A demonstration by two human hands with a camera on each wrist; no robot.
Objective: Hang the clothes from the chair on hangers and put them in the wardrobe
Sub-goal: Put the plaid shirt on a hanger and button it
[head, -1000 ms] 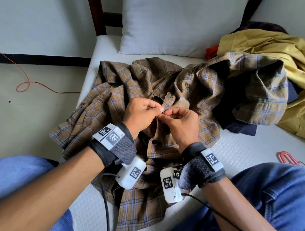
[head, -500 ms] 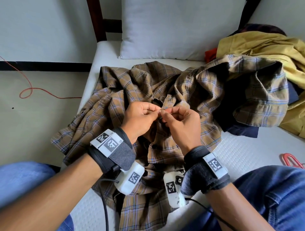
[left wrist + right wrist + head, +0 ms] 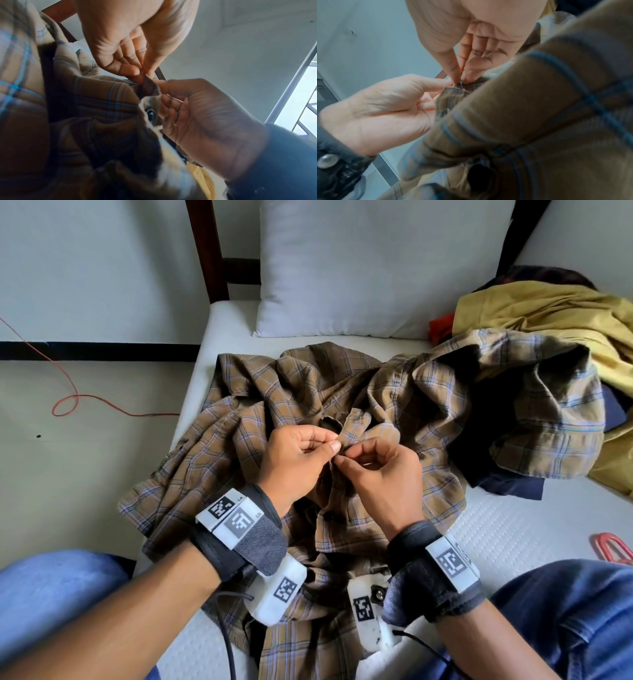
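Note:
A brown plaid shirt [image 3: 274, 412] lies crumpled on the white mattress [image 3: 513, 525], collar towards the pillow. My left hand [image 3: 329, 446] and right hand [image 3: 346, 457] meet over its front placket just below the collar. Each pinches the fabric edge between thumb and forefinger. In the left wrist view the left hand [image 3: 144, 74] grips a dark fold of the plaid shirt [image 3: 102, 102], and a dark button [image 3: 150, 115] sits beside the right hand's fingers [image 3: 168, 108]. In the right wrist view the right hand [image 3: 461, 78] pinches the same edge of the plaid shirt [image 3: 539, 108].
A white pillow [image 3: 376, 268] leans at the bed head. A mustard garment [image 3: 548, 313], a navy one [image 3: 507, 484] and something orange-red [image 3: 442, 326] are heaped at the right. A red hanger [image 3: 613, 546] lies near my right knee. A red cable [image 3: 68, 402] loops on the floor at the left.
Both hands stay pinched on the placket; their fingertips have shifted slightly along the fabric edge. The shirt lies where it was.

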